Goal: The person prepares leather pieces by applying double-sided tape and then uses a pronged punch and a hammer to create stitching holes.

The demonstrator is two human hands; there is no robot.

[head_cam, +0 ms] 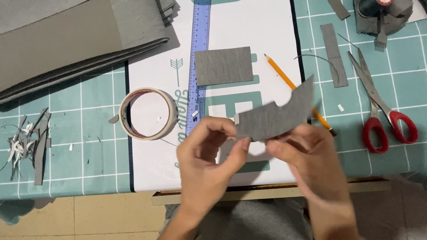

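Both hands hold one grey fabric piece (278, 114) with a curved, pointed right end, lifted above the table's near edge. My left hand (209, 153) pinches its left end between thumb and fingers, where a small pale strip shows. My right hand (307, 153) grips its lower edge from beneath. A grey fabric rectangle (223, 66) lies flat farther back on the white sheet (275, 31). An orange pencil (284, 78) runs diagonally behind the held piece, partly hidden by it.
A roll of pale tape (147, 113) sits left of my hands, beside a blue ruler (199, 58). Red-handled scissors (382, 106) and a grey strip (334, 54) lie on the right. Folded grey cloth (66, 40) fills the far left; scraps (29, 144) litter the teal cutting mat (89, 146).
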